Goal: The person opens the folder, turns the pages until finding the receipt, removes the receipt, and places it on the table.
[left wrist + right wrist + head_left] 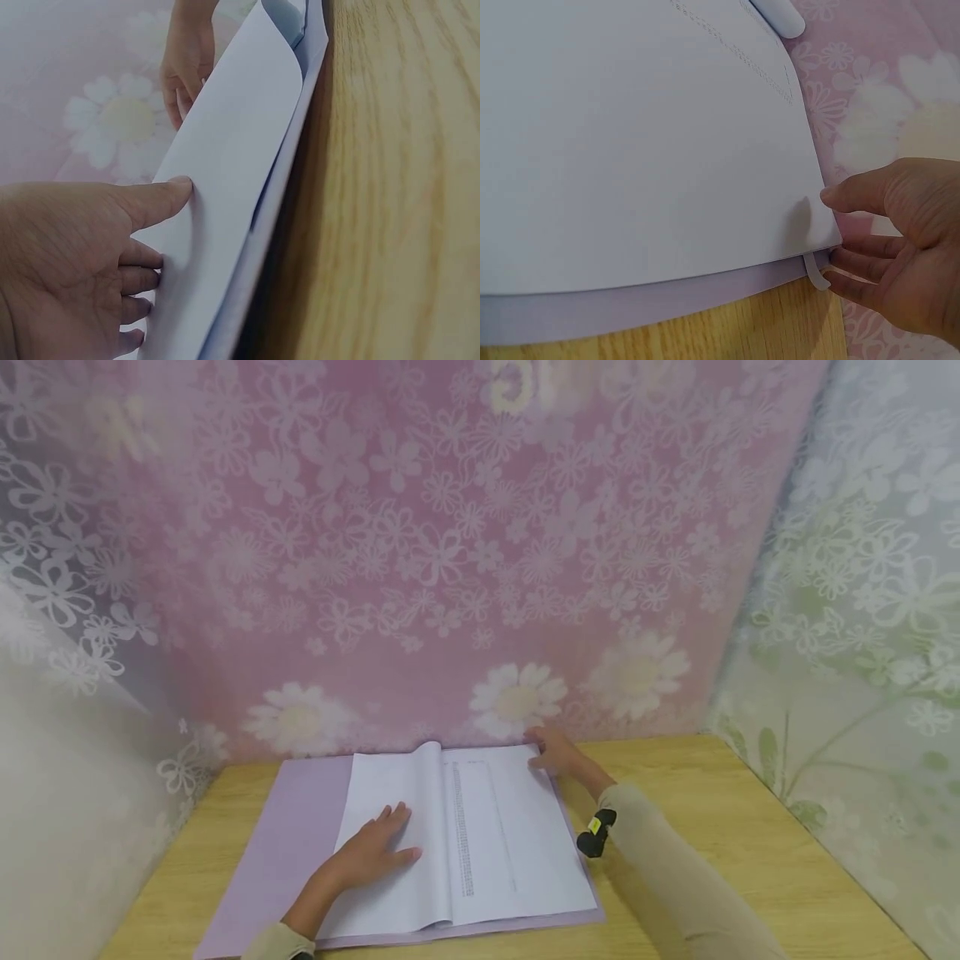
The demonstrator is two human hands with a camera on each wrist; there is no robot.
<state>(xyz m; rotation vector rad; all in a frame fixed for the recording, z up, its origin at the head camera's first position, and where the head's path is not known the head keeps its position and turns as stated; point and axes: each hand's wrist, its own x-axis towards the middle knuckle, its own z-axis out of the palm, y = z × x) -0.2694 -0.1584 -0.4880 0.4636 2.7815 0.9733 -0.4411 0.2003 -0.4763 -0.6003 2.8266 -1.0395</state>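
A lilac folder [300, 827] lies spread on the wooden table, with white sheets in it turned to both sides of a bulging fold. On the left sheet [386, 893] rests my left hand [371, 852], its fingers spread and its thumb toward the fold. The right sheet [525, 852] carries faint columns of print. At that sheet's far right corner is my right hand [561, 755]. In the right wrist view, the thumb [844, 196] is at the page edge and the other fingers are around the corner, beside a small pale strip [816, 271].
The wooden tabletop [690, 777] extends to the right of the folder. Behind it stands a pink flowered wall [420, 635] close to the folder's far edge. Pale patterned walls [862, 710] flank both sides. A black wrist strap [596, 833] sits on the right sleeve.
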